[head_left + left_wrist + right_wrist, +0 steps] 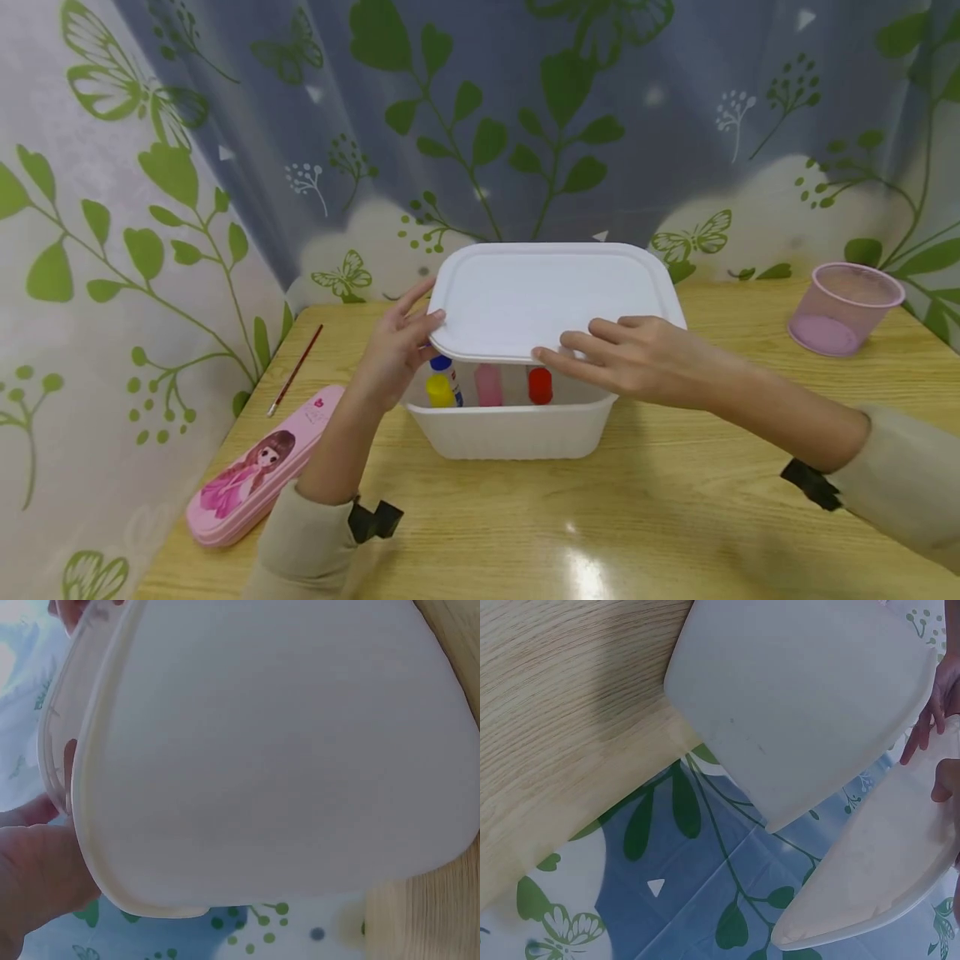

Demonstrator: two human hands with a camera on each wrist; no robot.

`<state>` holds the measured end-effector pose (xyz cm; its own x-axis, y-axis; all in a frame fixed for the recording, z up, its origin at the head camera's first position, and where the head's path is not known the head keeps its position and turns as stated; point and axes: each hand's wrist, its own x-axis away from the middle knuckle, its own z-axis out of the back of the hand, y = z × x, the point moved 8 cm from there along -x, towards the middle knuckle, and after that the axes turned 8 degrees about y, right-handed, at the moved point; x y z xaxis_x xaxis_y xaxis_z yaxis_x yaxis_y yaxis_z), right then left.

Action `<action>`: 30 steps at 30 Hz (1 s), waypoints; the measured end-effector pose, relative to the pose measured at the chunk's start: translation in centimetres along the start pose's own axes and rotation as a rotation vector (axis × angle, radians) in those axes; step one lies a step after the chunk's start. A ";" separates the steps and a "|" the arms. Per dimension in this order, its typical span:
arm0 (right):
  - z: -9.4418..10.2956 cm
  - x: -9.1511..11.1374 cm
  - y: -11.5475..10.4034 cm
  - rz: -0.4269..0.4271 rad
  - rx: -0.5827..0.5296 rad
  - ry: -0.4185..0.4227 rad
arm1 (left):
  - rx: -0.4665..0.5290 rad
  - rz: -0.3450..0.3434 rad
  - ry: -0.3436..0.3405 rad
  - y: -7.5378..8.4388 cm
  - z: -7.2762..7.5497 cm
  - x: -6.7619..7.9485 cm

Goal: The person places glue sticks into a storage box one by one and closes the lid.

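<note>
A white plastic lid (555, 300) is held tilted above a white box (517, 433), apart from its rim along the front. My left hand (390, 346) grips the lid's left edge, its thumb on the top face. At the lid's front edge, my right hand (630, 354) holds on with fingers over the top; the right wrist view shows its thumb (943, 780) against the underside of the lid (877, 877). Inside the box stand a yellow-topped container (439, 390), a blue-capped bottle (442, 364), a pink container (489, 385) and a red one (540, 386). The lid hides the box's back part.
On the wooden table (720, 483), a pink pencil case (258, 475) lies to the left, beside my left forearm. Behind it is a thin red paintbrush (296, 371). A translucent pink cup (846, 310) stands at the back right. A leaf-patterned curtain (495, 125) hangs behind the table.
</note>
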<state>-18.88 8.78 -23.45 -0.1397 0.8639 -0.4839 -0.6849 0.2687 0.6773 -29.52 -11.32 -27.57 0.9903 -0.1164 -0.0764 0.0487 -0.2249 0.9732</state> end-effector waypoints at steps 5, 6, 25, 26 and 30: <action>-0.2 -0.3 0.0 -0.007 -0.007 -0.010 | 0.087 0.047 0.058 0.1 0.4 0.5; -0.2 -0.3 0.0 -0.010 -0.007 -0.010 | 0.100 0.057 0.067 0.0 0.5 0.6; -0.5 5.7 8.6 -0.994 -0.397 0.103 | 0.160 0.038 0.132 0.9 3.4 1.7; -1.0 6.4 8.8 -1.078 -0.442 0.061 | 0.161 0.037 0.129 0.9 3.5 1.8; -3.1 8.9 8.6 -1.334 -0.650 -0.060 | 0.162 0.045 0.126 0.6 3.8 2.1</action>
<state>-28.27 17.42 -23.65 0.8511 0.1597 -0.5001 -0.4753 0.6391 -0.6047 -27.92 -15.35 -27.96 0.9999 -0.0097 0.0040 -0.0073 -0.3757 0.9267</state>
